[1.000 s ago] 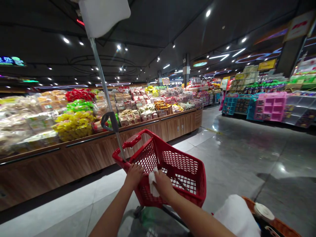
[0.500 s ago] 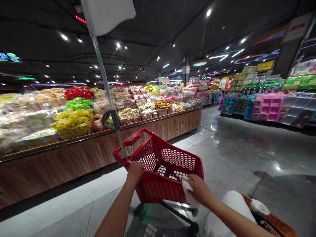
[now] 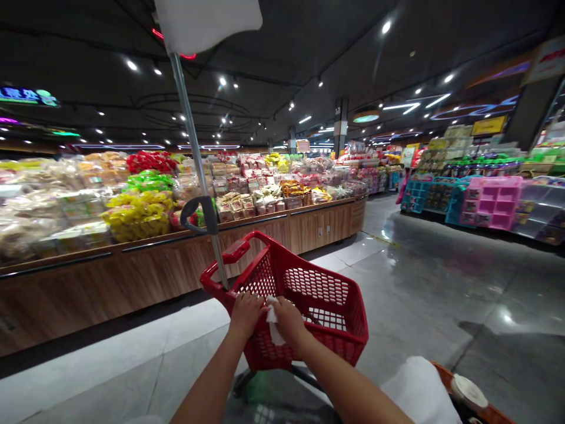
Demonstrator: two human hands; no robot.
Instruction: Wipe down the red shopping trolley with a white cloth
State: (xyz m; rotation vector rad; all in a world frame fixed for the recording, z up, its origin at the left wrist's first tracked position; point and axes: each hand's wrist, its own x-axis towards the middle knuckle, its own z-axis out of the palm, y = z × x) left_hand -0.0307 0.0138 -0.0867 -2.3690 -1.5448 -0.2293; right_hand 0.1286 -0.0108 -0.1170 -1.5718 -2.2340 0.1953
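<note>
A red plastic shopping cart [image 3: 315, 285] with perforated sides stands before me, its basket showing nothing inside. My left hand [image 3: 246, 312] is closed over the near rim, close to the handle end. Just right of it, my right hand [image 3: 286, 318] presses a white cloth or tissue [image 3: 273, 327] against the same rim, fingers closed around it. Part of the cloth hangs down the outer side of the basket. From the cart's handle end rises a metal pole [image 3: 189, 123] with a grey looped grip [image 3: 200, 215] and a white board [image 3: 207, 23] on top.
Behind the cart runs a wood-panelled display counter [image 3: 154, 265] heaped with bagged goods. Pink [image 3: 489, 200] and blue plastic racks stand at the right. At the lower right are a white-topped container [image 3: 468, 391] and a white cloth-like shape [image 3: 421, 388]. Grey floor [image 3: 424, 282] extends rightward.
My right hand has slid the white cloth leftward along the near rim, from the cart's far end to beside my left hand. My left hand keeps its place on the rim.
</note>
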